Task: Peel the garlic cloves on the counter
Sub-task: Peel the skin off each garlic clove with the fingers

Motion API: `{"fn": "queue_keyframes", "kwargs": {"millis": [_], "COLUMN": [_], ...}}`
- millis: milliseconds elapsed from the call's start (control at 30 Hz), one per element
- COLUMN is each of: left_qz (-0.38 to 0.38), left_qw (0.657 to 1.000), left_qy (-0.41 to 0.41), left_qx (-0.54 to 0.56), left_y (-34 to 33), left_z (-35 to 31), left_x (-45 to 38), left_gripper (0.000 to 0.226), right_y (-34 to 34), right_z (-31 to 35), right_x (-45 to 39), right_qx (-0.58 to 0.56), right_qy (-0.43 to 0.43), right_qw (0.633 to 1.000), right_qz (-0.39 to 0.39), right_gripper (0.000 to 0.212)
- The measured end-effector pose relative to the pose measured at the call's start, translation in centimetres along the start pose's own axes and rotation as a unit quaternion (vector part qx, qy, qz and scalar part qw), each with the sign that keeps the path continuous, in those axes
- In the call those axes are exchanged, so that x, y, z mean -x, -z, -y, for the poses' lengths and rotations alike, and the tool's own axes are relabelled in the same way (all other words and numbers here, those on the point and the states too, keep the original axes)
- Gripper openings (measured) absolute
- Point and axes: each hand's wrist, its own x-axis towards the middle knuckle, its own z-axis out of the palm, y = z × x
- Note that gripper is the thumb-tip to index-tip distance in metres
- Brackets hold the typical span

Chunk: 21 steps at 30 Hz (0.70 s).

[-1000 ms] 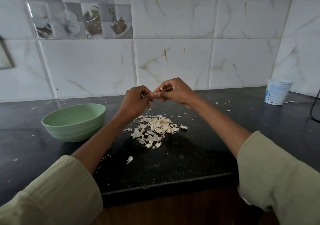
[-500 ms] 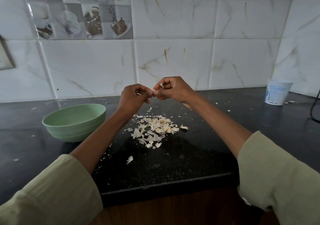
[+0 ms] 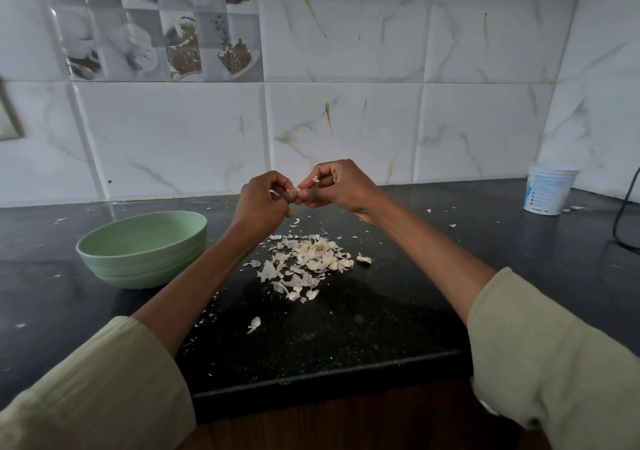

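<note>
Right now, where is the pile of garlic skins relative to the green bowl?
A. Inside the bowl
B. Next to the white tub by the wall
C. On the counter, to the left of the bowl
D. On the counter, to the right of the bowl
D: the pile of garlic skins lies on the black counter, to the right of the green bowl and below both hands.

A home kitchen. A black stone counter [image 3: 346,328] meets a wall of white marbled tiles [image 3: 346,131], some printed with cups and coffee beans [image 3: 207,44]. On the counter: a green bowl [image 3: 142,249], garlic skins [image 3: 304,262], a white tub [image 3: 549,188].
</note>
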Motion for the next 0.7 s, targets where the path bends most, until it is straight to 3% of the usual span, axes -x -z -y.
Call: {"fn": "queue_keyframes", "kwargs": {"millis": [233,467,700], "left_qz": [0.004,0.039,0.072], "left_qw": [1.000,0.998,0.981], "left_qy": [-0.020,0.017,0.096], "left_qx": [-0.012,0.043,0.151], "left_y": [0.4,0.8,1.2], "left_z": [-0.3,-0.6,-1.2], "left_x": [0.2,0.4,0.5], "left_gripper": [0.010,0.006,0.028], "right_y": [-0.2,-0.5,-1.1], "right_z": [0.2,0.5,0.8], "right_x": [0.0,0.0,0.0], "right_qx": [0.031,0.119,0.217], "right_qy": [0.041,0.105,0.167], "right_qw": [0.999,0.986,0.957], "right_qz": [-0.019,-0.052,-0.093], "right_gripper": [0.020,0.017,0.009]}}
